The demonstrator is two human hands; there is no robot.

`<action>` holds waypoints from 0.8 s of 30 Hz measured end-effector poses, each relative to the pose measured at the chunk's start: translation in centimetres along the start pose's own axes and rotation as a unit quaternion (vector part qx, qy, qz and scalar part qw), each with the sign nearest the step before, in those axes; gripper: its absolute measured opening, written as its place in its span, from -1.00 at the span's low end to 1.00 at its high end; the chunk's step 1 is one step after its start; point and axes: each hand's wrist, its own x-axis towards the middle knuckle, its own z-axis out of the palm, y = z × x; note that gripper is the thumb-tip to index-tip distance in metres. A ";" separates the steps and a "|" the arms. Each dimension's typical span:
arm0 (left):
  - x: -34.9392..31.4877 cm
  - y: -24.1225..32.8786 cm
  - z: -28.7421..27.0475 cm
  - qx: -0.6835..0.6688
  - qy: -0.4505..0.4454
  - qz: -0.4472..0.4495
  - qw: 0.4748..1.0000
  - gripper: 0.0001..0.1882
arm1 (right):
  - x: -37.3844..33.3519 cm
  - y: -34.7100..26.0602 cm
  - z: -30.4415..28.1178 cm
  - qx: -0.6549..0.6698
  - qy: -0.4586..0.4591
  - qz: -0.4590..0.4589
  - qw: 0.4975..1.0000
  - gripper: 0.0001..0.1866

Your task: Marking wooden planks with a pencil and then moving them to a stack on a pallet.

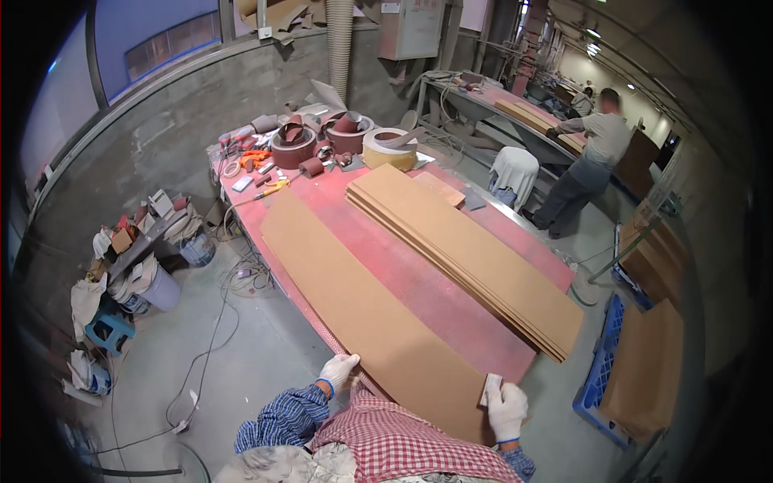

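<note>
A long brown board [362,322] lies lengthwise on the red-topped table [451,282], its near end in front of me. My left hand [338,373], in a white glove, grips the board's left edge close to my body. Over by the right edge, my right hand [507,412], gloved too, is closed around a small pale block [490,390], perhaps a sanding block. The block stands against the board near its right corner; its underside is hidden. To the right lies a stack of similar boards [475,262].
Sandpaper rolls [294,145] and hand tools crowd the table's far end. Cables [211,346] trail over the floor at left, near buckets [159,283] and a blue stool [110,328]. Boards lie on a blue pallet [597,386] at right. Another person [600,145] works at a farther bench.
</note>
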 end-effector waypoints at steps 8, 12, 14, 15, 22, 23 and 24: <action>2.0 1.0 -1.5 0.208 -0.030 -0.028 0.977 -0.69 | 8.1 -0.3 -3.2 0.001 -0.048 0.073 0.996 -0.53; 2.1 3.7 1.2 -0.222 -0.040 0.181 0.957 -0.67 | 9.6 2.4 -1.8 -0.017 -0.055 0.061 0.996 -0.52; 1.4 5.8 1.6 -0.259 -0.051 0.208 0.942 -0.64 | 10.2 3.3 -1.7 0.001 -0.057 0.076 0.995 -0.52; 1.3 6.3 1.5 -0.297 -0.058 0.225 0.926 -0.62 | 10.5 3.8 -1.5 0.017 -0.069 0.097 0.993 -0.52; 1.2 12.3 4.9 -0.285 -0.104 0.107 0.947 -0.71 | 13.4 10.4 -1.9 0.141 -0.038 0.140 0.979 -0.65; 2.5 13.1 5.6 -0.179 -0.101 0.096 0.974 -0.68 | 14.1 11.4 -2.2 0.135 -0.023 0.140 0.981 -0.65; 3.5 14.0 6.7 -0.125 -0.083 0.080 0.985 -0.66 | 14.8 13.4 -2.4 0.132 -0.017 0.130 0.982 -0.65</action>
